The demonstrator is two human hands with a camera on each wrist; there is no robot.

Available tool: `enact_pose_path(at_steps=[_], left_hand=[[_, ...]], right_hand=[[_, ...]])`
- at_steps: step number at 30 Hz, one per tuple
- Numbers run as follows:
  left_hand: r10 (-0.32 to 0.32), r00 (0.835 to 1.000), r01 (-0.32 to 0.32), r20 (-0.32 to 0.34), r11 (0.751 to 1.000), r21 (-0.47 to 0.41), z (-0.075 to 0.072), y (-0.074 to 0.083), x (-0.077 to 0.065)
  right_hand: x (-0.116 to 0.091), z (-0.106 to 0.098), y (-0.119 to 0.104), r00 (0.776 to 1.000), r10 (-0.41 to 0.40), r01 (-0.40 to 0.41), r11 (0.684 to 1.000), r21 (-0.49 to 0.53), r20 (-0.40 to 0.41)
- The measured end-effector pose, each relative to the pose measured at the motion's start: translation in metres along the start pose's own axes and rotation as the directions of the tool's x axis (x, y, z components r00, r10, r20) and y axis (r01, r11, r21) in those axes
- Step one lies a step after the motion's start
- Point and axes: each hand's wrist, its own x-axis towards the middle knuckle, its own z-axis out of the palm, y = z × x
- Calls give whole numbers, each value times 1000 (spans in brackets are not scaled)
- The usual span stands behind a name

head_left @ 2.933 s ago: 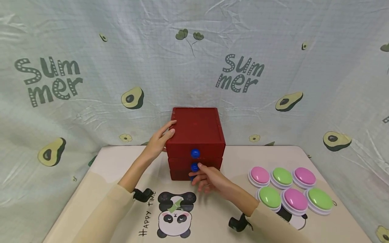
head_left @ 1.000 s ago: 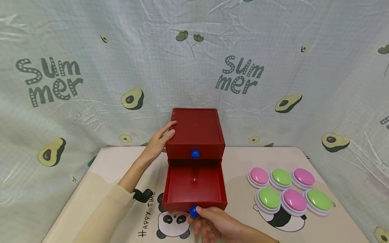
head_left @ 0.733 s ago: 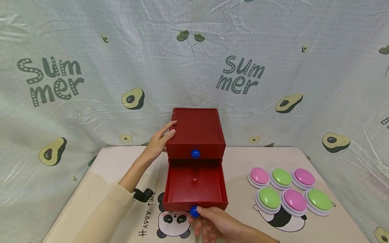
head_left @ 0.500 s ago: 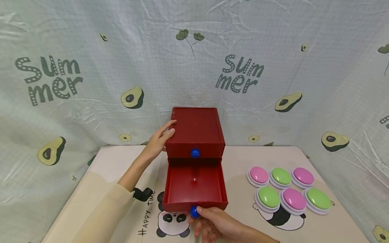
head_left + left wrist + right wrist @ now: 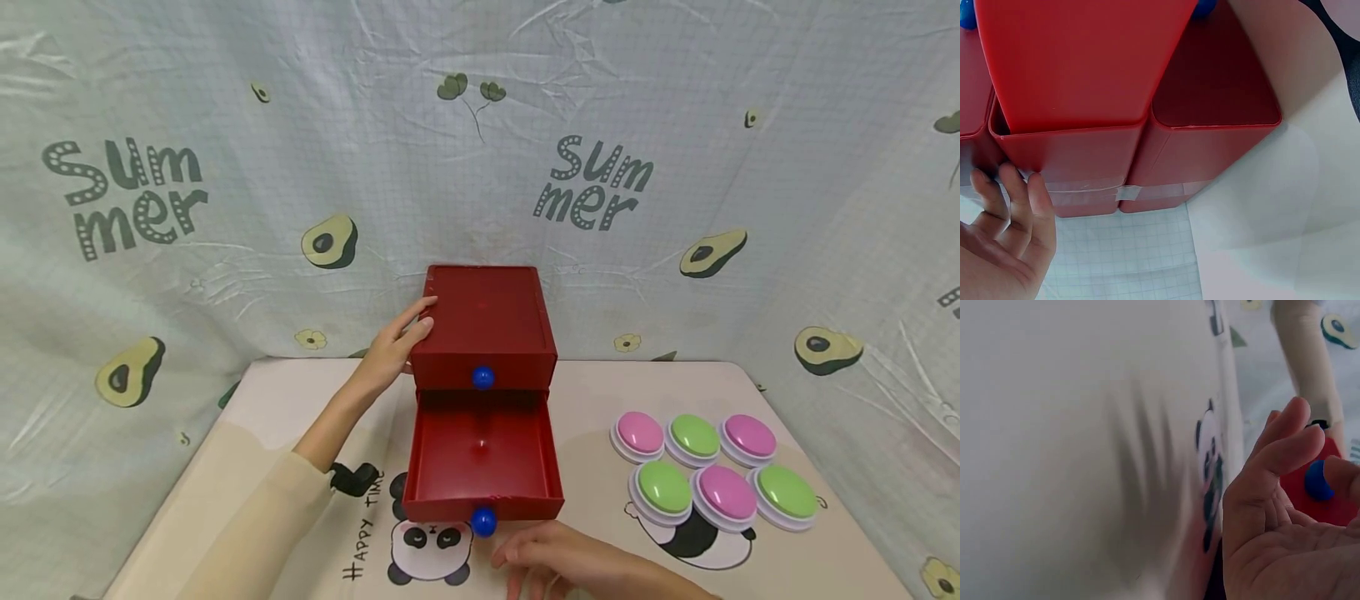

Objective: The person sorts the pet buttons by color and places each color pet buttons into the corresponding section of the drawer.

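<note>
A red drawer box stands at the table's back middle. A lower drawer is pulled out toward me and looks empty, with a blue knob on its front. The top drawer stays closed, its blue knob showing. My left hand rests flat against the box's left top edge; in the left wrist view its fingers touch the box. My right hand lies open just in front of the lower knob without touching it. In the right wrist view the knob sits beyond the fingers.
Several pink and green dome buttons are grouped on the right of the table. A panda print marks the mat in front of the drawer. An avocado-patterned cloth hangs behind.
The drawer came out toward me under my right hand. That hand has now let go of the blue knob and moved back a little. My left hand has not moved.
</note>
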Motion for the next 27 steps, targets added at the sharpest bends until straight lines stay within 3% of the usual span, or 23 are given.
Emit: enact_pose_path(at_steps=[6, 10, 15, 18, 21, 23, 27], left_hand=[[-3, 1000, 3, -7, 1000, -10, 0, -1, 0], [-3, 1000, 3, -10, 1000, -17, -1, -1, 0], [-5, 1000, 5, -19, 1000, -19, -2, -1, -2], [-6, 1000, 6, -23, 1000, -18, -2, -1, -2], [-6, 1000, 6, -20, 1000, -11, -2, 0, -1], [-8, 1000, 8, -17, 1000, -9, -1, 0, -2], [-7, 1000, 7, -10, 1000, 1, 1, 1, -1]], right_hand=[[-18, -28, 12, 1000, 16, -18, 998, -68, -23], [-34, -53, 8, 999, 2, -8, 994, -114, -48], [-48, -92, -11, 985, -109, 74, 969, -237, -135], [-53, -119, -20, 952, -239, 164, 925, -342, -190], [-54, -143, -23, 904, -353, 214, 863, -458, -242], [-53, -156, -21, 866, -411, 203, 810, -551, -285], [-49, -174, -16, 792, -494, 102, 687, -719, -359]])
